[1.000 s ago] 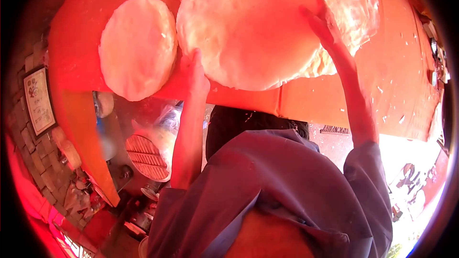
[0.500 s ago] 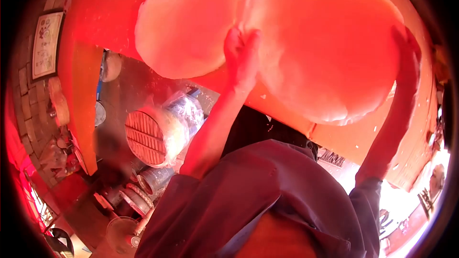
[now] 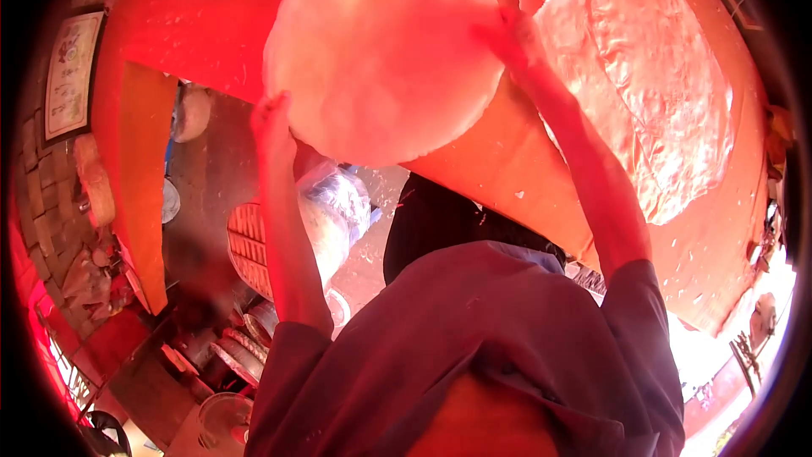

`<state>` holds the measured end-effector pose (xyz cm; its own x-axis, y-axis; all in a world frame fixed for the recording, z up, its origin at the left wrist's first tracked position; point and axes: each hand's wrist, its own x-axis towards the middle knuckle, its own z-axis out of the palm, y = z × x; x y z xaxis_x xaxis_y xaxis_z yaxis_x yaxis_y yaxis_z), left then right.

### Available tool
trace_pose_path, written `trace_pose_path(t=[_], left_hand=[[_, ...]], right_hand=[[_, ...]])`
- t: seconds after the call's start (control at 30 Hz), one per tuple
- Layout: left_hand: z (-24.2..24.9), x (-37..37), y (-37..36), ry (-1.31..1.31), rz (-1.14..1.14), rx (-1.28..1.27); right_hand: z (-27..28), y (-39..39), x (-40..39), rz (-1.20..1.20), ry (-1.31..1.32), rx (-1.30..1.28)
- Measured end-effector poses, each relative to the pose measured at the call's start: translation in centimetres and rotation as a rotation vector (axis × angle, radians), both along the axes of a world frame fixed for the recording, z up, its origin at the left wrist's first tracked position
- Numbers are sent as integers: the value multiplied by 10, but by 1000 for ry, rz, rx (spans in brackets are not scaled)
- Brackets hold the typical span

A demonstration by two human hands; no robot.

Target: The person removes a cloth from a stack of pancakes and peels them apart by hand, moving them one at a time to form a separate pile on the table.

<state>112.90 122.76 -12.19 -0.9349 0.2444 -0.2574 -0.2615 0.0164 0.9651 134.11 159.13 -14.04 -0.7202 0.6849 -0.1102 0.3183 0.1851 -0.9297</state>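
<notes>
A large, thin, round flatbread or dough sheet (image 3: 381,59) lies level over the left part of the red-lit table. At its left edge is my left hand (image 3: 272,118), fingers closed on the rim. My right hand (image 3: 520,42) grips the opposite edge; its fingertips are slightly blurred and reach over the sheet. Beside my right forearm, several crinkled thin sheets (image 3: 660,76) lie overlapping on the table, glossy in the light. Whether another round sheet lies beneath the held one is hidden.
The orange table (image 3: 541,195) has its near edge in front of my body. Below it stand a round slatted wooden lid (image 3: 249,245) and a plastic-wrapped bundle (image 3: 338,203). A framed certificate (image 3: 73,76) hangs on the brick wall at left.
Both hands have carried the large round sheet leftward, over where another round sheet lay. The crinkled sheets at right, mostly covered before, now show.
</notes>
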Motion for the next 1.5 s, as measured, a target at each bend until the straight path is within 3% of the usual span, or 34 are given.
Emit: trace_pose_path(t=[0.03,0.1,0.17,0.2,0.27,0.3,0.33,0.37,0.47,0.5,0.53,0.57,0.6,0.63,0.73,0.77,0.8,0.83,0.87,0.9,0.93,0.97,1.0,1.03,1.13,1.2,1.23,1.33,1.4,1.47,1.5], left_hand=[[-16,-11,-5,-19,-16,-99],[5,-2,9,29,53,-165],[16,6,5,77,114,-236],[16,4,4,101,149,-164],[15,5,7,111,170,-92],[14,6,10,47,94,61],[11,7,15,-22,15,218],[-37,-3,-16,238,-137,0],[-37,-1,-1,12,-178,242],[-16,12,14,71,-24,13],[-35,-8,-4,214,-78,-226],[-8,11,16,172,-60,-101],[8,18,27,156,-53,-143],[22,24,36,144,-66,-109],[30,27,37,141,-117,-57],[27,23,33,169,-153,-46],[24,19,23,160,-162,-38],[22,15,10,210,-147,-107],[22,17,4,267,-126,-173],[30,27,5,272,-129,-166],[46,39,10,346,36,-234],[62,52,18,420,200,-301],[74,63,26,432,191,-301],[85,76,33,460,208,-309],[133,144,89,416,315,-293],[129,169,97,439,97,-168],[123,183,104,413,2,-121],[128,245,140,165,-233,11],[110,271,154,119,-473,23],[108,300,169,58,-628,-17],[103,312,173,-5,-645,-15]], right_hand=[[7,-4,4,-13,31,-32],[28,-9,9,-30,42,-73],[50,-12,11,-157,-267,287],[45,-10,9,-166,-276,293],[23,-6,10,-191,120,113],[20,-14,2,-138,165,84],[-18,-14,-3,-111,271,303],[-24,-12,4,-22,32,382],[-36,-28,-18,-174,-53,466],[-35,-32,-17,-233,-72,470],[-23,-32,-6,-169,15,475],[-31,-25,3,-142,217,155],[-41,-18,12,-111,420,-167],[5,-14,24,-123,-18,226],[79,3,95,-280,108,455],[67,31,134,-341,-138,681],[76,48,171,-474,-303,416],[46,86,232,-579,-172,215],[38,115,281,-808,-220,41],[27,139,318,-964,-246,89],[21,158,348,-1126,-271,132],[24,174,368,-1093,-140,-86],[30,185,379,-1046,-6,-304],[27,191,385,-991,54,-243],[41,211,367,-1023,-148,-337],[41,225,371,-806,-271,-315],[41,221,367,-767,-5,-410],[35,239,347,-803,87,-484],[71,235,329,-687,72,-311],[110,241,340,-353,279,-111],[147,221,335,-317,380,246]])
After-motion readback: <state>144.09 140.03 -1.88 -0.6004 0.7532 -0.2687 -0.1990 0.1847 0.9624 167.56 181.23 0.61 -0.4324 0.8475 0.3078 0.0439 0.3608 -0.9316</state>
